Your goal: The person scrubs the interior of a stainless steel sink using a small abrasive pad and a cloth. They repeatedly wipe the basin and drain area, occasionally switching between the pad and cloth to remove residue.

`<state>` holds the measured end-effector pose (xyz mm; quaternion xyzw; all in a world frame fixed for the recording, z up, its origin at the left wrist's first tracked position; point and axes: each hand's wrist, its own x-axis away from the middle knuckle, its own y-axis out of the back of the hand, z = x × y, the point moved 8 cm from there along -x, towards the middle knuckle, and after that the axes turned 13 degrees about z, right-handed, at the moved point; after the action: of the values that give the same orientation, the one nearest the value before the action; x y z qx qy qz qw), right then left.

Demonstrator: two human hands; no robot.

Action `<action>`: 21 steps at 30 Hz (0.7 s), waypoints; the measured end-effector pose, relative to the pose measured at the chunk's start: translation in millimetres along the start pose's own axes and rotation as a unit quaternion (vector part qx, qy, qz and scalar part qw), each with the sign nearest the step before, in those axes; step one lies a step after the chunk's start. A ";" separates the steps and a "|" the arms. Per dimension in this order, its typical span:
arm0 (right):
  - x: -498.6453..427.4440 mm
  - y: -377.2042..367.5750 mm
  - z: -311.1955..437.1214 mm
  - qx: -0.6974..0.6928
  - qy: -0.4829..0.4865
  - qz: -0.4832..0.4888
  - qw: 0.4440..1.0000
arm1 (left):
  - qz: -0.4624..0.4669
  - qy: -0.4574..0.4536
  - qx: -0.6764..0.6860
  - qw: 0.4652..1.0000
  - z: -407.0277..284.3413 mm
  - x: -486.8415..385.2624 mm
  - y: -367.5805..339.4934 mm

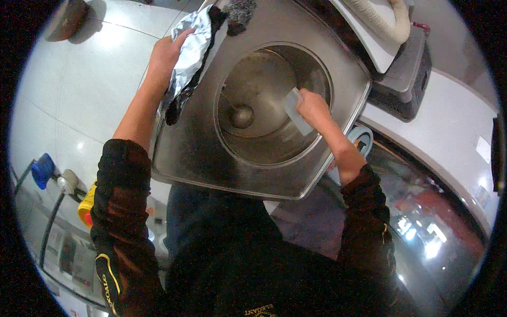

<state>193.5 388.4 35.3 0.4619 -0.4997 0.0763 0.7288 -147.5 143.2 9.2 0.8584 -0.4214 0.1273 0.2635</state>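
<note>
My left hand (164,59) grips a crumpled silver foil-like sheet or bag (194,45) with black edges, at the upper left of a stainless-steel worktop (190,154). A round, deep steel basin (273,162) is set into this top. Over the basin's right side, my right hand (315,107) holds a flat, translucent white scraper or piece of plastic (295,109) by its upper part. Down in the basin lies a round metal thing (241,116) with a thin rod; whether it is a ladle or a float I cannot tell.
A fuzzy grey thing (239,16) sits at the steel top's far edge. To the right are a white counter (447,107), a dark plastic box (404,85) and a beige hose (400,20). A brown round pot (67,20) stands on the tiled floor (91,75).
</note>
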 end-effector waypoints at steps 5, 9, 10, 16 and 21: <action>3.8 -17.3 13.6 0.044 0.000 0.065 0.997 | -0.015 -0.102 0.055 0.993 -5.5 11.2 -3.5; 7.4 9.5 43.4 0.217 0.008 -0.012 0.976 | -0.051 0.054 0.173 0.982 66.4 68.3 -3.5; 7.3 17.0 48.4 0.261 -0.001 -0.020 0.965 | -0.021 0.095 0.150 0.984 82.5 70.4 -6.6; -43.8 53.7 81.5 0.387 0.083 -0.080 0.915 | -0.036 0.074 0.160 0.984 149.9 144.6 11.4; -109.7 33.7 82.0 0.486 0.145 -0.053 0.860 | -0.069 -0.047 -0.098 0.992 99.2 150.0 26.3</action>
<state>66.7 384.3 -26.2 0.7666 -0.2626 0.3369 0.4794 -76.9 -24.0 2.2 0.8602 -0.3839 0.0260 0.3346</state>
